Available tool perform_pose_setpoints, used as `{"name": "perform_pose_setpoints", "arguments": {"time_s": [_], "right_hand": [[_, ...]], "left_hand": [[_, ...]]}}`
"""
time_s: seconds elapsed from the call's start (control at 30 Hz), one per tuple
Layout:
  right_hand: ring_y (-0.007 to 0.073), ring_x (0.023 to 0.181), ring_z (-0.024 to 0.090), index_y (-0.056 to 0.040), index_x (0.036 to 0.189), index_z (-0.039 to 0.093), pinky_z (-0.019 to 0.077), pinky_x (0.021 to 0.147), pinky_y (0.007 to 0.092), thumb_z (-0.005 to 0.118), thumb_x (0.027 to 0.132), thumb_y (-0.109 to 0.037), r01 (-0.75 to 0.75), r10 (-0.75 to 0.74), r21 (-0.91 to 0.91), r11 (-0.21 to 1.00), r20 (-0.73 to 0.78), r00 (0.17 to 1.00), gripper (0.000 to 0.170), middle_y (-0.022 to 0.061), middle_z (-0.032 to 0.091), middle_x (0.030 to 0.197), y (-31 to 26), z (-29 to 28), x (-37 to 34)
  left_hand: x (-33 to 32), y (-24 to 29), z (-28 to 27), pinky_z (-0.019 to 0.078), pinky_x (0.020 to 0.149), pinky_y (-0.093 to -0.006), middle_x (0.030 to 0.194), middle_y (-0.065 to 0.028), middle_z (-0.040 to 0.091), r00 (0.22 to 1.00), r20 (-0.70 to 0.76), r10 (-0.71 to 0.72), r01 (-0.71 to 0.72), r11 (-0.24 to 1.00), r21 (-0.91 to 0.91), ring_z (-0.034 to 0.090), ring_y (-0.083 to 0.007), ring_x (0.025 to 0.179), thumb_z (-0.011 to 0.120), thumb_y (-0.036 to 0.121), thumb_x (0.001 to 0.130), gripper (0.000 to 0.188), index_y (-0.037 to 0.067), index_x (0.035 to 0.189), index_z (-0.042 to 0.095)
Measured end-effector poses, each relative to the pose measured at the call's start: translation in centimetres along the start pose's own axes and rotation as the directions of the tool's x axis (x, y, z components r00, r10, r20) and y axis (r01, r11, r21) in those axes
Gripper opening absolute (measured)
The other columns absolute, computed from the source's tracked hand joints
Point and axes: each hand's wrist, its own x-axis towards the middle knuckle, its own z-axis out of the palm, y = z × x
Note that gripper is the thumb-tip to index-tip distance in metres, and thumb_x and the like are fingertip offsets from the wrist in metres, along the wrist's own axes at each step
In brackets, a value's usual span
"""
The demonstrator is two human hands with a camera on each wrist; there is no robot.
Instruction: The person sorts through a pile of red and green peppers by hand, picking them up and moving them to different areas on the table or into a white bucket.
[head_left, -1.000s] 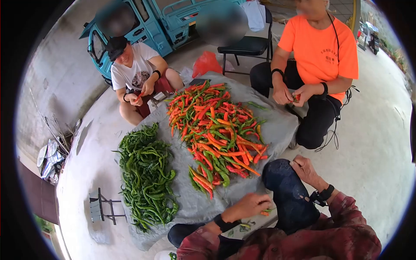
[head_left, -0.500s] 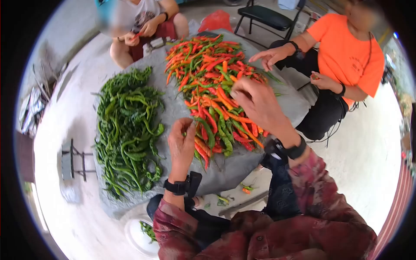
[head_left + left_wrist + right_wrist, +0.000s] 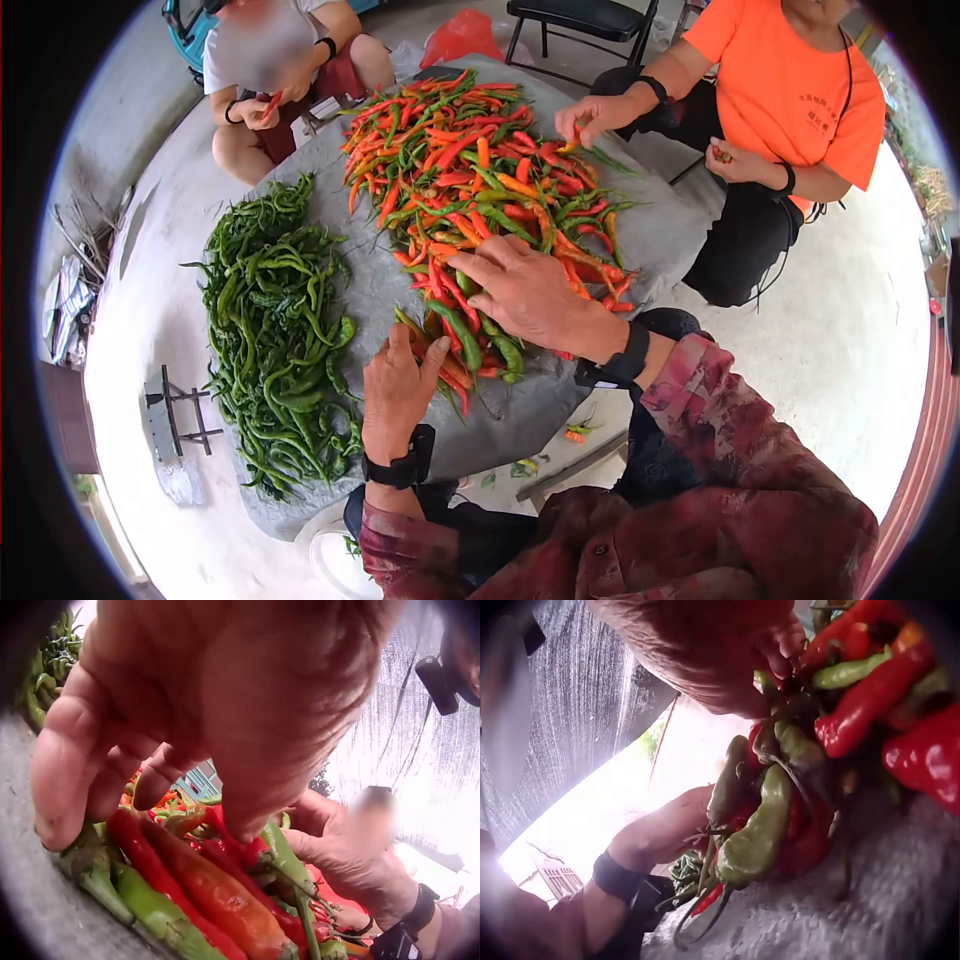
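Observation:
A pile of red, orange and green chili peppers (image 3: 480, 180) lies on a grey sheet (image 3: 390, 440). At the pile's near left edge my left hand (image 3: 393, 388) touches the peppers, fingers loosely bent and thumb apart. In the left wrist view, its fingertips reach down at the edge of a row of red and green peppers (image 3: 217, 900). My right hand (image 3: 535, 290) rests palm down over the pile's near part, fingers stretched to the left. Green peppers (image 3: 757, 832) with long stems show beneath it in the right wrist view.
A separate heap of green peppers (image 3: 285, 350) lies at the left. Across the sheet, a person in an orange shirt (image 3: 790, 100) reaches to the pile; another in a white shirt (image 3: 265, 50) holds a red pepper (image 3: 270, 105). A white bowl (image 3: 335, 560) stands below.
Both my hands came up from my lap side to the pile. The right has since moved left and down onto the peppers; the orange-shirted person's hand has reached the pile's edge.

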Motion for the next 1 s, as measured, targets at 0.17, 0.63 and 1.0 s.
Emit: {"name": "perform_pose_setpoints", "arguments": {"time_s": [0.17, 0.63, 1.0], "right_hand": [[0.0331, 0.12, 0.041, -0.0166, 0.14, 0.042, 0.0403, 0.094, 0.0459, 0.073, 0.073, -0.014, 0.029, 0.028, -0.158, 0.987, 0.343, 0.939, 0.074, 0.0123, 0.045, 0.131, 0.2, -2.1, -1.5], [0.0383, 0.115, 0.047, -0.011, 0.14, 0.041, 0.0439, 0.095, 0.0436, 0.064, 0.065, 0.003, 0.007, 0.027, -0.105, 0.994, 0.322, 0.946, 0.08, 0.0131, 0.046, 0.132, 1.9, -1.4, 0.4], [0.0394, 0.119, 0.044, -0.0098, 0.145, 0.033, 0.0403, 0.098, 0.0408, 0.064, 0.063, 0.0, -0.008, 0.018, -0.024, 1.0, 0.449, 0.893, 0.088, 0.0154, 0.044, 0.134, 2.3, -0.6, 2.1]], "left_hand": [[-0.7, -0.2, -0.1, 0.0487, 0.073, -0.0484, 0.095, -0.0244, 0.058, 0.998, 0.006, 0.067, -0.065, 0.985, -0.161, 0.059, -0.0447, 0.086, 0.068, 0.041, 0.086, 0.057, 0.0, 0.12, 0.049], [0.5, 1.6, 4.9, 0.0481, 0.084, -0.0385, 0.108, -0.021, 0.052, 0.98, -0.151, -0.133, 0.014, 0.793, -0.609, 0.058, -0.0318, 0.095, 0.077, 0.026, 0.077, 0.061, 0.001, 0.126, 0.052], [0.5, 0.2, 6.4, 0.0517, 0.063, -0.0291, 0.102, -0.0141, 0.057, 0.993, -0.096, -0.063, -0.014, 0.762, -0.647, 0.063, -0.0171, 0.07, 0.067, 0.012, 0.087, 0.051, -0.003, 0.13, 0.044]]}}
